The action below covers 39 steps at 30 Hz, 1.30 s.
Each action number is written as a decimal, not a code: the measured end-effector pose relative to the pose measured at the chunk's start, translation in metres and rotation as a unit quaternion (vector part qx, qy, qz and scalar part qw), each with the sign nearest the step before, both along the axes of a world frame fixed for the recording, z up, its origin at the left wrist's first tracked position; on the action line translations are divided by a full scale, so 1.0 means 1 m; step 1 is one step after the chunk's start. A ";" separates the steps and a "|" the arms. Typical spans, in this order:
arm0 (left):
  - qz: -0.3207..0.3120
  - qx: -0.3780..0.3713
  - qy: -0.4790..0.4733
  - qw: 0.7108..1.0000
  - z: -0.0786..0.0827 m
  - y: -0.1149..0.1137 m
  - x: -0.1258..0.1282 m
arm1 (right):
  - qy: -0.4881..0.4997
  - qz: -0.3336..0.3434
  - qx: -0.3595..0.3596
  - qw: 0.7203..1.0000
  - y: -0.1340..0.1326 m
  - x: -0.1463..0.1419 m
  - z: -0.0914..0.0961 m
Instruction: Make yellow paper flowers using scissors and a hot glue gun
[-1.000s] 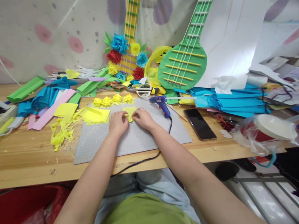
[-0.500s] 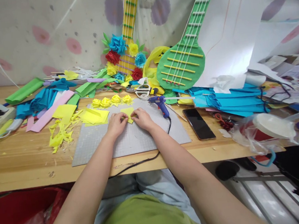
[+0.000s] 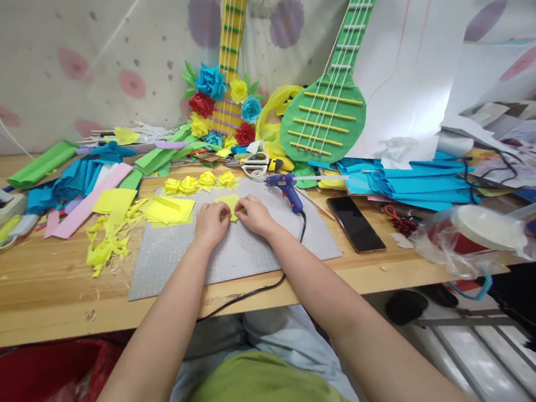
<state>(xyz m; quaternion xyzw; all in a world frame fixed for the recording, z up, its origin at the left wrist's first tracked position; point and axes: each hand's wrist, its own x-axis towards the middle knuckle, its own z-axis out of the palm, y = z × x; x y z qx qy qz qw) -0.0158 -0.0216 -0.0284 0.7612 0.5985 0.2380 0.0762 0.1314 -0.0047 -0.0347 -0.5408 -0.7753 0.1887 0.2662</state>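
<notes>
Over the grey cutting mat (image 3: 254,253), a small yellow paper square (image 3: 228,203) lies between my two hands. My left hand (image 3: 213,221) pinches its left edge with curled fingers. On the opposite edge, my right hand (image 3: 253,212) pinches the paper between thumb and forefinger. A stack of yellow paper (image 3: 170,210) rests left of my left hand. Behind the paper square stands a row of several yellow paper flowers (image 3: 189,184). To the right of my right hand lies a blue glue gun (image 3: 288,192), its cord running down over the mat.
White-handled scissors (image 3: 255,164) lie behind the mat, and a phone (image 3: 356,223) is to its right. Yellow paper scraps (image 3: 106,245) are on the left. A green paper guitar (image 3: 324,120) and a yellow one with flowers (image 3: 231,72) lean at the back. A plastic-wrapped cup (image 3: 484,231) is far right.
Both hands stay at the yellow paper square with nearly the same pinch. Its lower corner looks less exposed now. The view has shifted very slightly.
</notes>
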 end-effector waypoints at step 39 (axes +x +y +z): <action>0.043 0.023 0.012 0.999 -0.005 -0.001 0.000 | -0.016 -0.012 -0.005 1.000 -0.003 -0.002 0.004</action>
